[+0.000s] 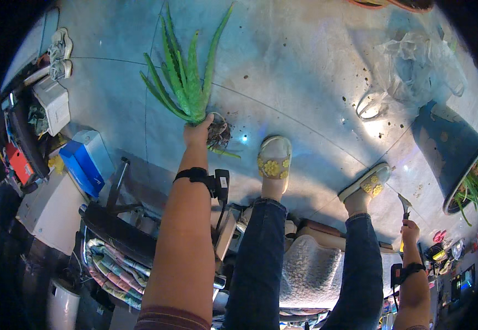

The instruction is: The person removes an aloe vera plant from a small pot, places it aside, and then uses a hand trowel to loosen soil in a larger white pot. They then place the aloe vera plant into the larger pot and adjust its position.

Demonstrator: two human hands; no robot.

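Two bare hands, well apart: the left hand grips an aloe plant by its base over the floor, probably sparing leaves and roots; the right hand closes around a small metal-ended tool. Aloe leaves point away from the person, long axis nearly straight ahead.

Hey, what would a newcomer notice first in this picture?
Probably the spiky green plant, upper left of centre, clasped near its base by the left hand. Next, yellow-flowered slippers, right of centre. Then the blue pot with green leaves, far right.
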